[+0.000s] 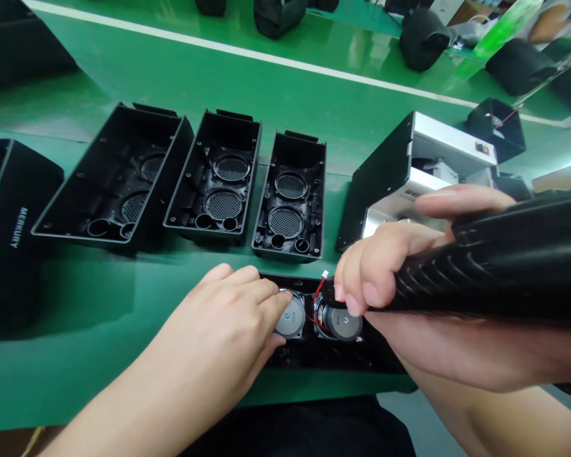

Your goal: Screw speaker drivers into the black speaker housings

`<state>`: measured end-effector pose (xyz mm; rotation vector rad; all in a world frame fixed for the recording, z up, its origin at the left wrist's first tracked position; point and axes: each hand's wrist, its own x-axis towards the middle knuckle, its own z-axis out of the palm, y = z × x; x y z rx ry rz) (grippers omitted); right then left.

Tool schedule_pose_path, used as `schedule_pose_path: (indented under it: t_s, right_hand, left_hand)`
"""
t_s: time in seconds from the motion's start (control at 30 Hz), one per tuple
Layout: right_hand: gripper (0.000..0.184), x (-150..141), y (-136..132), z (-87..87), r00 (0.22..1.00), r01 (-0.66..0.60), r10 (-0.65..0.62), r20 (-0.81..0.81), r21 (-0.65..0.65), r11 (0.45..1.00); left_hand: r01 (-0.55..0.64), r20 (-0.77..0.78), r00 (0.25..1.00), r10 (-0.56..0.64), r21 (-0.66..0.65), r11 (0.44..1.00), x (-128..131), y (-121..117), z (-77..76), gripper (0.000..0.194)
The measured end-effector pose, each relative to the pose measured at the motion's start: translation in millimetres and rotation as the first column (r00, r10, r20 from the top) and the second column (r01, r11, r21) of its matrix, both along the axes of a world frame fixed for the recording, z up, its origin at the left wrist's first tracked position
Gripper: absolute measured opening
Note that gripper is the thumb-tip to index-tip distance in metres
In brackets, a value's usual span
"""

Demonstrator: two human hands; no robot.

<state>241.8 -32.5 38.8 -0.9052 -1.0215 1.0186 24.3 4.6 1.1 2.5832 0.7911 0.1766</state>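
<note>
In front of me a black speaker housing [323,357] lies with its inside facing up. My left hand [242,317] grips one round silver speaker driver [292,317] in it, thumb and fingers about its rim. A second speaker driver [346,324] sits to the right, with a red wire [318,295] ending in a white connector [325,274]. Wrapped round a black electric screwdriver [495,260], my right hand [385,266] is just above that second driver. The screwdriver's tip reaches down to the housing, and my fingers partly hide it.
Several open black housings with round grilles, such as this one [290,197], stand in a row behind. At right is a black and silver screw feeder [409,178]. A box marked MERKURY [19,235] stands left. Across the green table [209,70] are more black housings.
</note>
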Motion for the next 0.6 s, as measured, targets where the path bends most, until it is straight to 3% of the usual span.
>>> schedule_pose_path:
  t_s: [0.13, 0.3, 0.6]
  right_hand:
    - [0.049, 0.7, -0.1, 1.9, 1.0, 0.021, -0.021, 0.01, -0.04, 0.999]
    - [0.048, 6.5, -3.4, -2.0, 0.999, -0.044, 0.044, 0.023, -0.022, 0.999]
    - [0.043, 5.0, -6.5, -4.0, 0.999, 0.037, -0.037, 0.009, -0.03, 0.999]
  left_hand:
    - [0.001, -0.002, 1.0, -0.001, -0.004, 1.0, -0.7, 1.4, 0.7, 0.02]
    - [-0.008, 0.021, 1.0, 0.008, -0.006, 1.0, 0.2, 0.7, 0.2, 0.021]
    - [-0.013, 0.037, 0.999, 0.013, -0.003, 1.0, -0.2, 0.2, -0.4, 0.019]
